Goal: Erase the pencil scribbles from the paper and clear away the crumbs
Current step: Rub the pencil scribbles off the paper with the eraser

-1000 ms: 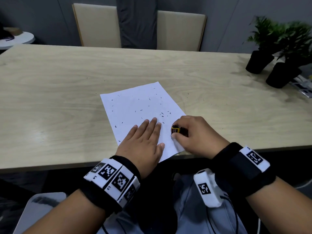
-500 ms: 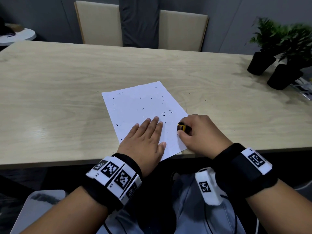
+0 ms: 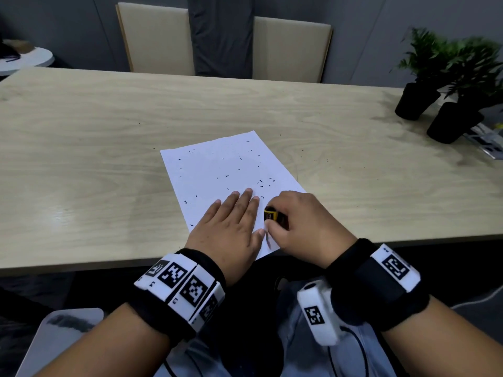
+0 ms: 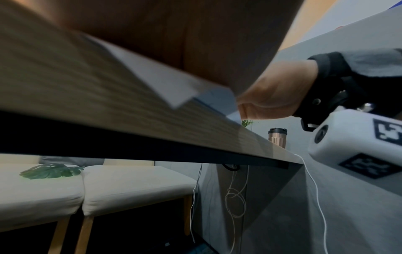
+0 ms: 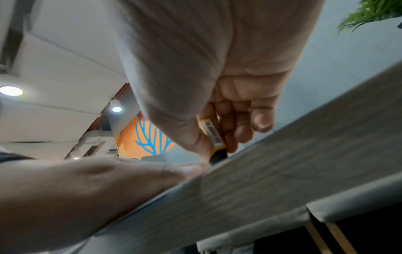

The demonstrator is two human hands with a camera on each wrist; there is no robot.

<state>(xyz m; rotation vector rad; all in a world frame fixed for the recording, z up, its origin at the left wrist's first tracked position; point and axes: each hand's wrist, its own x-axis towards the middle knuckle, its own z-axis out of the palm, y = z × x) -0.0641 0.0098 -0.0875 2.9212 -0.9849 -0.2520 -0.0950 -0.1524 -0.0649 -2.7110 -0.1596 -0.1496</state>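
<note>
A white sheet of paper (image 3: pixel 217 170) lies slanted near the table's front edge, sprinkled with dark eraser crumbs (image 3: pixel 260 182). My left hand (image 3: pixel 231 221) lies flat on its near part, fingers straight, pressing it down. Right beside it my right hand (image 3: pixel 296 221) grips a black eraser in a yellow sleeve (image 3: pixel 271 214), its tip down on the paper near the sheet's near right corner. A short pencil mark (image 3: pixel 268 242) shows just below my left thumb. In the right wrist view the eraser (image 5: pixel 214 135) is pinched between thumb and fingers. The paper's corner (image 4: pixel 178 92) juts over the table edge.
The wooden table (image 3: pixel 81 159) carries loose crumbs to the right of the sheet. Two potted plants (image 3: pixel 441 85) stand at the far right with a leaflet (image 3: pixel 487 140) beside them. Two beige chairs (image 3: pixel 155 39) stand behind the table. A copper tumbler (image 4: pixel 277 140) stands further along the table.
My right hand with the eraser has slid left again, closer to my left hand, after moving right half a second ago. The left hand has stayed flat on the paper.
</note>
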